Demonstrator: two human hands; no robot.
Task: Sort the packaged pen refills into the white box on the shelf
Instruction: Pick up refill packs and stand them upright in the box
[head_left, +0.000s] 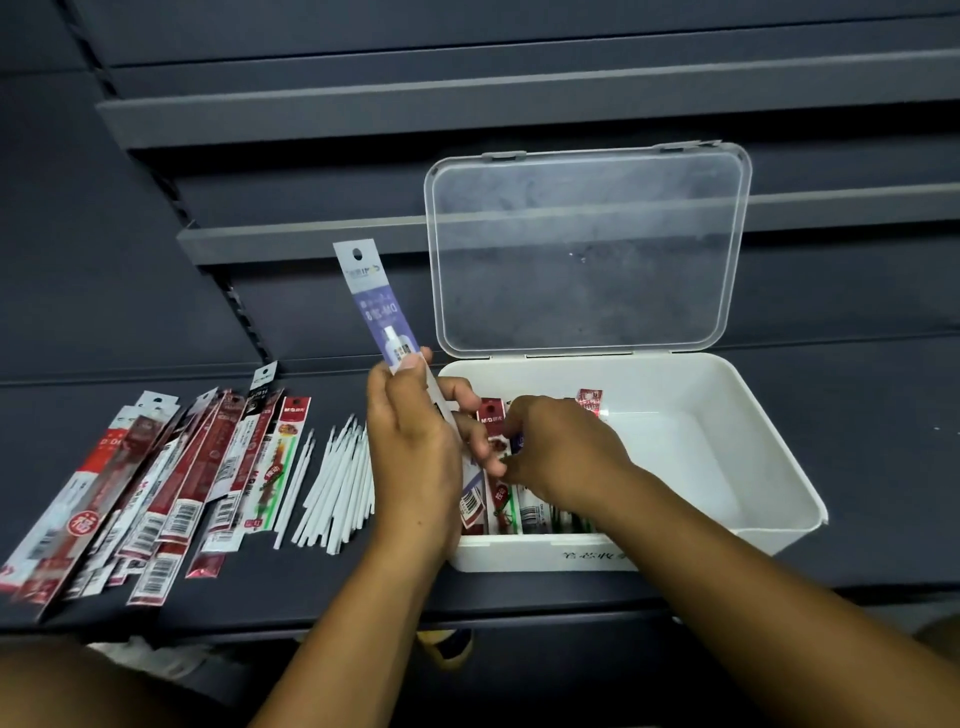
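Refills in packets (498, 483) fill the left part of the white box (737, 452), where your right hand (563, 447) presses them. Your left hand (415, 436) pinches a purple packet (376, 301) upright just left of the box; more packets (156, 488) lie far left on the shelf (883, 415).

Loose packets (156, 483) lie on the shelf (857, 415), left of the box (769, 467).

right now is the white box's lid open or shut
Open. The clear lid stands up behind the white box, leaving the inside exposed, with the right hand reaching among the packets inside.
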